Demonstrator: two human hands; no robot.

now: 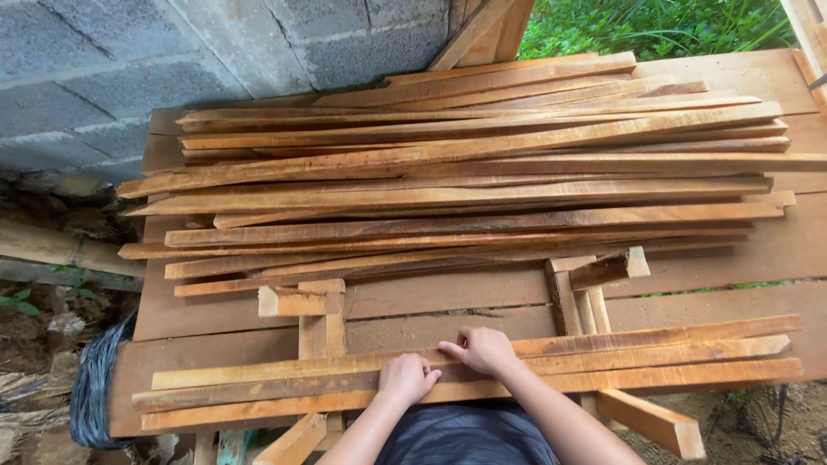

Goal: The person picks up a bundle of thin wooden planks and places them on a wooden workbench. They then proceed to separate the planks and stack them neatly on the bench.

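Below, both hands rest on a small bundle of long wooden slats (655,357) lying lengthwise along the near edge of the plank surface (801,250). Left hand (407,377): fingers curled loosely together, knuckles up, pressing on the middle of the bundle; it grips nothing visibly between the fingertips. Right hand (482,349): just beside the left and slightly farther from the near edge, fingers bent and laid flat across the upper slats, thumb pointing toward the left end; whether it pinches a slat cannot be told. The two hands nearly touch. The bundle holds about four slats, stacked slightly askew, and runs from near the left end of the surface to its right end.

Beyond the hands, a much larger pile of wooden strips (465,172) covers the far half of the surface, the strips lying roughly parallel to the near bundle and fanning a little at the right. Between pile and bundle, two short wooden block assemblies stand apart: one left of centre (301,301), one right of centre (594,269). A loose offcut (650,422) projects past the near edge at right. A grey concrete block wall (129,69) borders the far left corner; green grass (655,26) shows past the far right corner. A dark bag (90,387) hangs at the left end.
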